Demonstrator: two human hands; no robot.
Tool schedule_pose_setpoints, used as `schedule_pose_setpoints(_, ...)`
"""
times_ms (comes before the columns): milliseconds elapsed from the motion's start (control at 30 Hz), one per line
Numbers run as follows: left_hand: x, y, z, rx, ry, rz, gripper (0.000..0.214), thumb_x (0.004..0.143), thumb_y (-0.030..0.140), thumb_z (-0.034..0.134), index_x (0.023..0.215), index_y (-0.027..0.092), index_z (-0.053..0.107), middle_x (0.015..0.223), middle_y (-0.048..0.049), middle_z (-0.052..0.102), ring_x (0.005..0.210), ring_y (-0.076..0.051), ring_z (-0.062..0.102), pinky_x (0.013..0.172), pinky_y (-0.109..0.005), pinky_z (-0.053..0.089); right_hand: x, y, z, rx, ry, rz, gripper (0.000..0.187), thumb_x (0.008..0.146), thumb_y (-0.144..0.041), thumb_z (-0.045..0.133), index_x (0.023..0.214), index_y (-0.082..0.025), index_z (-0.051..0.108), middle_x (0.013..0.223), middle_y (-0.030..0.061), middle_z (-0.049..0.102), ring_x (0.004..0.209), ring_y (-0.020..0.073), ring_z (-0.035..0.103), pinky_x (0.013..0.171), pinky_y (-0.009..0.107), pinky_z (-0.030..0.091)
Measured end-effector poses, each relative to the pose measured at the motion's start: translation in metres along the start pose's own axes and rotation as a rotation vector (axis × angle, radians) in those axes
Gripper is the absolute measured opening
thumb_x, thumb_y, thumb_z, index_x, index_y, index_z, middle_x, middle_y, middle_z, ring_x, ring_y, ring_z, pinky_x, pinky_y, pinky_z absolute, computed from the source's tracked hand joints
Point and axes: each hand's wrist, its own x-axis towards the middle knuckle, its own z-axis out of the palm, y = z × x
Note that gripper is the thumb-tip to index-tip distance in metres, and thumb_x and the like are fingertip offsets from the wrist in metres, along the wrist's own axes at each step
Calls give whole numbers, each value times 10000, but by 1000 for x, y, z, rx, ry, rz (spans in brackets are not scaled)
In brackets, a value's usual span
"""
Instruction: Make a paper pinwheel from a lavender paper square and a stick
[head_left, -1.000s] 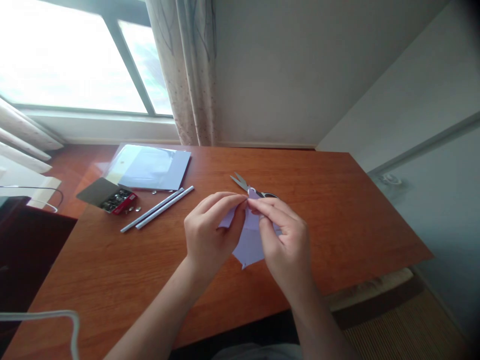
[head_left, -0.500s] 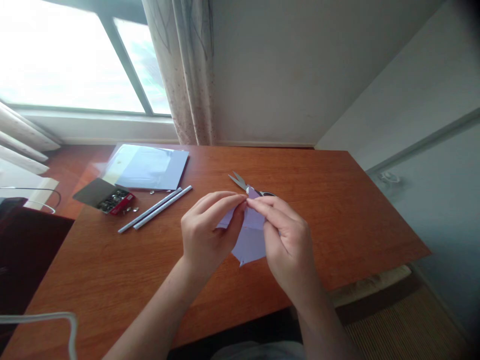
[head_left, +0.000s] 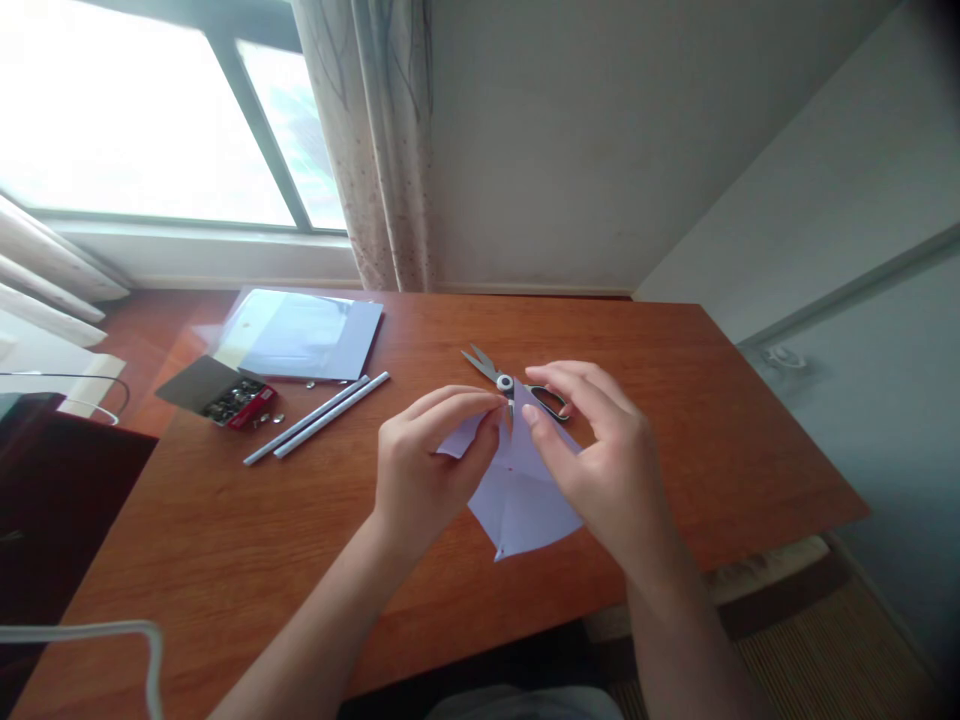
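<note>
A pale lilac folded paper [head_left: 525,500] is held just above the wooden table [head_left: 225,540], in the middle. My left hand [head_left: 424,470] pinches the paper's upper left part between thumb and fingers. My right hand [head_left: 607,460] touches the paper's right side with the thumb, its fingers loosely curled and spread above it. Behind my hands lie scissors [head_left: 499,378] with their blades pointing to the far left.
Two white sticks [head_left: 319,417] lie side by side at the left. An open red box of metal pins [head_left: 229,398] sits further left, with loose pins beside it. A plastic sleeve of coloured paper [head_left: 300,335] lies near the window. The table's right edge drops to the floor.
My right hand has let go of its pinch at the paper's top and moved right and back. The paper has opened wider. My left hand keeps its grip.
</note>
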Motion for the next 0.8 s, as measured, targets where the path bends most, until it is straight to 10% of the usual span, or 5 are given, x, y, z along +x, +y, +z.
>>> schedule_pose_setpoints(400,2,-1,-3,-654,-132,-423,80,839,174,768,903,185,814,923,-61,818,825,-149,761,739,-180,594,14,34,-9,765,-594,547,193,875,-271,735,1023,-226,620,813,-23,682,710,121,622,622,217,460)
schedule_pose_setpoints(800,3,-2,-1,-752,-179,-579,68,782,221,827,816,164,816,831,-78,818,729,-152,758,682,-173,585,5,30,1,958,-509,665,213,923,-301,687,1087,-239,568,862,-17,644,685,109,572,596,204,413)
